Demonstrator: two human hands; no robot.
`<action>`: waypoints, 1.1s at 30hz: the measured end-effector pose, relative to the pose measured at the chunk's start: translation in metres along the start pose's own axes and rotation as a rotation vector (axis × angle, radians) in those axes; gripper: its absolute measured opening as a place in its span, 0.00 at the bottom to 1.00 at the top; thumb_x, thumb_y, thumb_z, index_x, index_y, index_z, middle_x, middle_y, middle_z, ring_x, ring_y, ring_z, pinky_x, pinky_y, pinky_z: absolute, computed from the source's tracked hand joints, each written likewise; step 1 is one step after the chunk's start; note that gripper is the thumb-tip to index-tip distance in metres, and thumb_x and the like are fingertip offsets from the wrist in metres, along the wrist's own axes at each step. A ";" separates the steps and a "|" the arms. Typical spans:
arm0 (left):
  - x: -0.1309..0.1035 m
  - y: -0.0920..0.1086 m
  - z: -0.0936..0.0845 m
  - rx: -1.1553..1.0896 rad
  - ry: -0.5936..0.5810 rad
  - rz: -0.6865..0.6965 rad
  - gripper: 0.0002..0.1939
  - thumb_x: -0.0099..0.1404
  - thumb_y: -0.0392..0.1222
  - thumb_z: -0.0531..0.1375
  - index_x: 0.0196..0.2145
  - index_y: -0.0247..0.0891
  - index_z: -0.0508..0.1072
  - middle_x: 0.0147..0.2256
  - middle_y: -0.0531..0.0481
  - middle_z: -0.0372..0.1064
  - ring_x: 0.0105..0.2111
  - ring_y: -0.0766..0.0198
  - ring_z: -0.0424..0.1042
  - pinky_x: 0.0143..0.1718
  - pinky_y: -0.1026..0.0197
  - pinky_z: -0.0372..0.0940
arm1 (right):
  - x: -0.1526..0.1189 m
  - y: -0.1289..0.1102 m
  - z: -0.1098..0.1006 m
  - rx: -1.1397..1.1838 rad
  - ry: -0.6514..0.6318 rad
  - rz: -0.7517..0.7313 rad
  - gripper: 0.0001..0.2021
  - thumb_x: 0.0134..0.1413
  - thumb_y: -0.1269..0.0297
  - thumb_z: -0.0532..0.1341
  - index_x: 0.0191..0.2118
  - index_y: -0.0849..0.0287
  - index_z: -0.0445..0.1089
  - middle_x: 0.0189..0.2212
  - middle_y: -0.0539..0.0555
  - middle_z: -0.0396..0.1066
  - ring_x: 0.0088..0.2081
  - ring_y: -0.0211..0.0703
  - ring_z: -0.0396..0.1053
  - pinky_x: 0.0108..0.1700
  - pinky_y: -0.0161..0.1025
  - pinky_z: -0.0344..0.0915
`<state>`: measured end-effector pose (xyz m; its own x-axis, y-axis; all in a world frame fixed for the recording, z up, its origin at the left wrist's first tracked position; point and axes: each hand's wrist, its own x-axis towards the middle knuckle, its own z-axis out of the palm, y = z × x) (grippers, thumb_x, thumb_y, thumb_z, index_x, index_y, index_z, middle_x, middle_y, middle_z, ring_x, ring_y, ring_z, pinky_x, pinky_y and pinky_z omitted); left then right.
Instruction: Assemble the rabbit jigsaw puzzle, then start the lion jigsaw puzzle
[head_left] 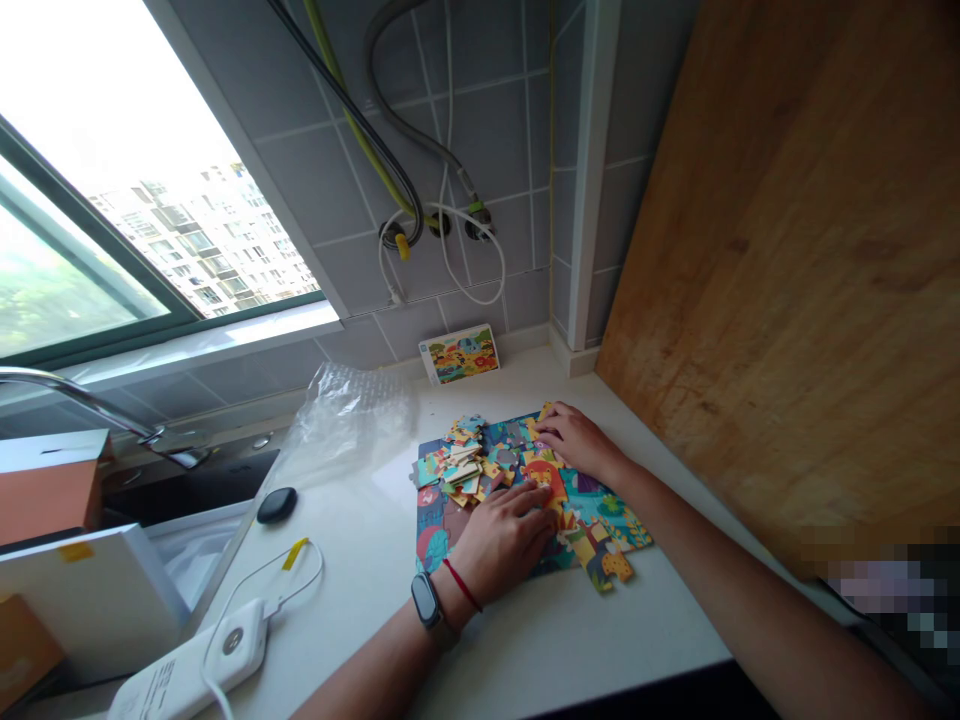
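A colourful jigsaw puzzle [442, 545] lies partly assembled on the counter, with a heap of loose puzzle pieces [461, 465] on its left part. My left hand [510, 525] rests low over the puzzle's middle, fingers curled together; whatever is under them is hidden. It is nearest to the red lion picture [553, 480]. At the far edge, my right hand [577, 440] has its fingertips closed at a yellow puzzle piece [546, 412]. A few joined pieces [604, 560] stick out past the puzzle's near right edge.
The picture card [461, 355] leans against the tiled wall. Left of the puzzle lie bubble wrap [345, 410], a black oval object [277, 505] and a white power bank [195, 665] with its cable. Boxes [82, 580] stand by the sink; a wooden panel [750, 280] rises at right.
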<state>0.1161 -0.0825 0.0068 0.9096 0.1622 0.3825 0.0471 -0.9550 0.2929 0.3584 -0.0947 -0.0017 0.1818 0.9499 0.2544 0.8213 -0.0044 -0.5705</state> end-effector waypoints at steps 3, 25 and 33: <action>0.002 0.004 0.004 0.022 0.008 -0.033 0.11 0.77 0.39 0.57 0.50 0.41 0.78 0.57 0.43 0.76 0.59 0.52 0.74 0.58 0.47 0.72 | 0.002 0.005 0.002 -0.016 0.061 0.060 0.17 0.62 0.76 0.60 0.50 0.59 0.81 0.47 0.60 0.76 0.48 0.48 0.74 0.57 0.43 0.68; 0.000 -0.026 -0.005 0.273 0.103 -0.327 0.17 0.72 0.49 0.64 0.55 0.40 0.76 0.59 0.39 0.72 0.65 0.37 0.64 0.61 0.33 0.65 | -0.003 -0.008 0.006 0.004 0.044 0.009 0.16 0.63 0.63 0.63 0.55 0.57 0.77 0.51 0.61 0.75 0.53 0.53 0.73 0.59 0.49 0.68; 0.005 -0.031 -0.001 0.270 0.093 -0.445 0.10 0.73 0.47 0.62 0.48 0.41 0.78 0.54 0.41 0.74 0.64 0.39 0.64 0.63 0.37 0.61 | 0.014 -0.008 0.019 -0.122 0.103 0.090 0.23 0.57 0.53 0.67 0.54 0.59 0.77 0.53 0.63 0.77 0.55 0.59 0.74 0.60 0.52 0.68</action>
<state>0.1191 -0.0516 0.0010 0.7373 0.5764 0.3524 0.5362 -0.8166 0.2137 0.3444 -0.0760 -0.0085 0.3065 0.9069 0.2892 0.8578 -0.1315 -0.4970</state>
